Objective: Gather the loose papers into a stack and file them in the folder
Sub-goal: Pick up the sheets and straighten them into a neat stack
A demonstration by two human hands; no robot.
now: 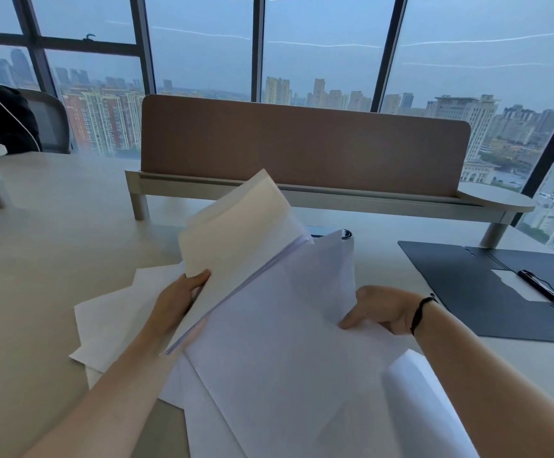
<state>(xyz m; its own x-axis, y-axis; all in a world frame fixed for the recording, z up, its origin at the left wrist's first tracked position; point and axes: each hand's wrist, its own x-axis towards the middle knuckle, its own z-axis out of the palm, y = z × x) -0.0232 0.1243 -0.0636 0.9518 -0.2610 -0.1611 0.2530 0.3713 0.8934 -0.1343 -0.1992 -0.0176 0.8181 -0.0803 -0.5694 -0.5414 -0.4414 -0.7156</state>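
Note:
My left hand grips a thick stack of white papers, raised and tilted above the desk. My right hand pinches the edge of a loose white sheet that leans up against the stack. More loose sheets lie spread flat on the desk under and left of my arms. One sheet curls up near my right forearm. A dark folder lies open on the desk at the right, with a black clip inside it.
A brown divider panel on a pale shelf stands across the back of the desk. A dark object peeks out behind the papers. A person in dark clothes sits at the far left. Large windows lie beyond.

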